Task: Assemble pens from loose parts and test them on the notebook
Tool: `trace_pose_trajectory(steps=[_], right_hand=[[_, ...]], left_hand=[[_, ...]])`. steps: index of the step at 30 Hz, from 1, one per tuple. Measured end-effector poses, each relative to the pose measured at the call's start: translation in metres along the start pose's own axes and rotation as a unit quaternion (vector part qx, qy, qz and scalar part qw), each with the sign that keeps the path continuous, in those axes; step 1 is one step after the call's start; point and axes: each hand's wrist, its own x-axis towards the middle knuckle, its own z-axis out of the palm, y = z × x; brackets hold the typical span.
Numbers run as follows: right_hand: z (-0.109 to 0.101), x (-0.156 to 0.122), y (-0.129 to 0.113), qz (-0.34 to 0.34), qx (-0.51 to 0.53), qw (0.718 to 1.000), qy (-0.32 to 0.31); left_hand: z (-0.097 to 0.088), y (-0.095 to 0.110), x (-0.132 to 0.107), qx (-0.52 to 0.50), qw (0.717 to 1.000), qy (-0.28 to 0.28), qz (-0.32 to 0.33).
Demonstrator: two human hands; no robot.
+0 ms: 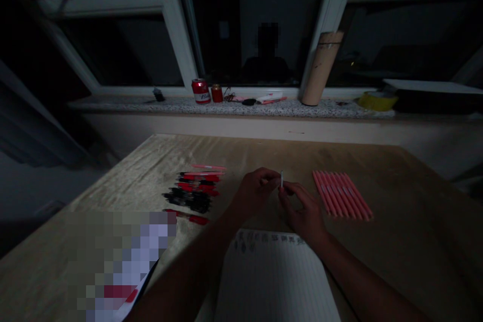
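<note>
Over the middle of the table, my left hand [260, 184] and my right hand [304, 210] meet around a slim pen [281, 180]. Its pale end points up and a reddish part shows lower down. My right thumb and fingers pinch the lower part. The curled fingers of my left hand close in at its side, though their exact hold is dim. Below my hands lies a lined notebook [277, 282] with dark scribbles along its top. Several pink pens [341, 193] lie in a neat row to the right. On the left is a pile of black and red pens [194, 191].
A blurred white item [139, 256] lies at the table's left front. Along the stone windowsill [226, 106] stand a red can [200, 91], a small red jar [217, 93], a cardboard tube [322, 69], yellow tape [377, 101] and a dark box [437, 96].
</note>
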Motion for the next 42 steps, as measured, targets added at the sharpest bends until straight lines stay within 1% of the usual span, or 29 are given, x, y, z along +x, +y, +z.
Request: trace_pose_trajectory(steps=[3,5,6,8,10,12,14,15,17,18,19,21,22,23,25,28,32,42], right_hand=[[0.000,0.000,0.001,0.007,-0.005,1.000,0.013],[0.000,0.000,0.002,0.010,-0.004,1.000,0.014],[0.000,0.000,0.003,0.012,-0.004,1.000,0.014],[0.000,0.000,0.002,0.011,-0.007,1.000,0.015],[0.000,0.000,0.002,0.009,-0.010,1.000,0.015],[0.000,0.000,0.002,0.011,-0.011,1.000,0.014],[-0.001,0.000,0.001,0.015,-0.010,1.000,0.013],[-0.001,0.000,0.002,0.015,-0.010,1.000,0.012],[0.000,0.000,0.002,0.016,-0.009,1.000,0.011],[0.000,0.000,0.002,0.016,-0.009,1.000,0.011],[0.000,0.000,0.003,0.016,-0.009,1.000,0.012],[0.000,0.000,0.003,0.014,-0.008,1.000,0.013],[0.000,0.000,0.003,0.013,-0.008,1.000,0.012],[0.001,0.000,0.003,0.010,-0.009,1.000,0.013],[0.001,0.000,0.004,0.007,-0.009,1.000,0.014],[0.002,0.000,0.003,0.004,-0.006,1.000,0.010],[0.001,0.000,0.003,0.001,0.000,1.000,-0.005],[0.001,-0.002,0.006,-0.003,-0.005,1.000,-0.027]], left_hand=[[-0.005,-0.014,0.004,0.040,0.999,-0.012,0.009],[-0.009,-0.030,0.007,0.092,0.996,0.000,0.010],[-0.010,-0.040,0.009,0.137,0.990,0.013,0.009],[-0.013,-0.058,0.009,0.251,0.967,0.018,0.029],[-0.013,-0.072,0.009,0.339,0.939,0.024,0.046],[-0.011,-0.079,0.008,0.393,0.918,0.003,0.056],[-0.010,-0.078,0.008,0.413,0.909,-0.011,0.059],[-0.011,-0.074,0.008,0.410,0.911,-0.012,0.054],[-0.014,-0.064,0.010,0.369,0.928,-0.011,0.038],[-0.017,-0.056,0.011,0.331,0.943,-0.007,0.028],[-0.020,-0.048,0.011,0.285,0.958,-0.009,0.036],[-0.029,-0.031,0.013,0.185,0.981,0.017,0.052],[-0.033,-0.022,0.013,0.133,0.989,0.036,0.046],[-0.037,-0.013,0.013,0.077,0.996,0.040,0.029],[-0.044,0.002,0.013,-0.029,0.998,0.062,0.000],[-0.048,0.015,0.011,-0.109,0.991,0.078,-0.010],[-0.048,0.021,0.009,-0.135,0.987,0.083,-0.003],[-0.045,0.020,0.009,-0.104,0.992,0.076,-0.001]])
